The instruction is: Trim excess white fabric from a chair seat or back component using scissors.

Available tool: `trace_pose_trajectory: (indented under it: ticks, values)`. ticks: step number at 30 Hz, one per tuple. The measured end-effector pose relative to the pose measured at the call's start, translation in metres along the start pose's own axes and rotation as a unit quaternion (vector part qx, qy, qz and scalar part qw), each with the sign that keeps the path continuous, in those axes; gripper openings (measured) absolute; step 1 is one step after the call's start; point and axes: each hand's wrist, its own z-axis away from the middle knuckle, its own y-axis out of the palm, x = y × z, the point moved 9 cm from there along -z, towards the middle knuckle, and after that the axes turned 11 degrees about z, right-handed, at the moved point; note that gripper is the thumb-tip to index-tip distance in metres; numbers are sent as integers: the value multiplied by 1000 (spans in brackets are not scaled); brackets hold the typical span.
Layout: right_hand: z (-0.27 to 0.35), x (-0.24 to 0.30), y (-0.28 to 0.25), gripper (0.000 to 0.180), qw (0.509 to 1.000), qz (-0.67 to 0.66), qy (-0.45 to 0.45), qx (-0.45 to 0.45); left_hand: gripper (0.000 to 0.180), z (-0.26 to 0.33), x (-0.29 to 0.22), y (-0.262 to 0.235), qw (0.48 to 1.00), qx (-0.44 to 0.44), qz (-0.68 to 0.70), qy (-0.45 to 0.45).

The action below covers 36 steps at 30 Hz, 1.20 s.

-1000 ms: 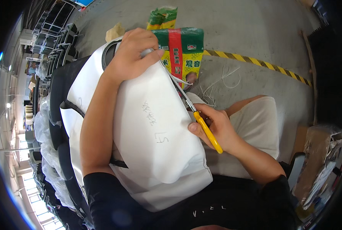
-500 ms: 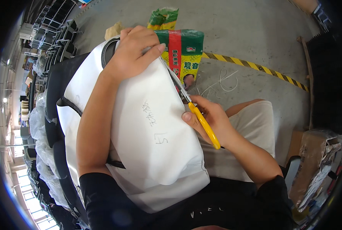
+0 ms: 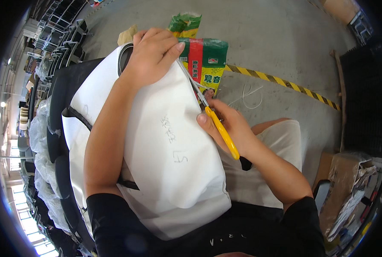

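A large white sheet [image 3: 169,107] of smooth, leather-like material with handwritten marks lies curved across my lap. My left hand [image 3: 152,55] lies over its far end, with its fingers curled over the edge beside a dark-lined opening [image 3: 125,58]. In my right hand [image 3: 229,122] is a pair of yellow-handled scissors [image 3: 221,133]. Their blades run along the right edge of the sheet, pointing toward my left hand, and partly pass behind that edge. The thumb rests on the near side of the handle; the other fingers are mostly hidden.
Green, red and yellow printed bags [image 3: 208,55] stand on the floor beyond the sheet, near white string [image 3: 253,96]. A black-and-yellow floor stripe [image 3: 285,81] runs rightward. Black padded pieces [image 3: 62,124] with clear plastic wrap are at left; plastic-wrapped cardboard [image 3: 345,180] is at right.
My right hand and the scissors have shifted slightly left and upward along the sheet's edge. A dark strip now shows below that hand. My left hand keeps its place on the sheet.
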Motion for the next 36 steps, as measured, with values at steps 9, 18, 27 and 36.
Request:
trace_pose_trajectory:
  ticks: [9, 18, 27, 36]
  values:
    - [2, -12, -1, 70, 998, -61, -1, -6, 34, 0, 5, -9, 989, -72, -126, -27]
    - [-21, -4, -3, 69, 999, 15, -11, -31, 34, -4, 10, -5, 991, -69, -108, -42]
    - [-20, -5, -5, 69, 1000, -16, -5, -7, 34, -5, 15, -11, 988, -97, -96, -67]
    - [-30, 10, -14, 66, 991, 123, -32, -50, 35, -4, 25, -12, 978, -143, -110, -105]
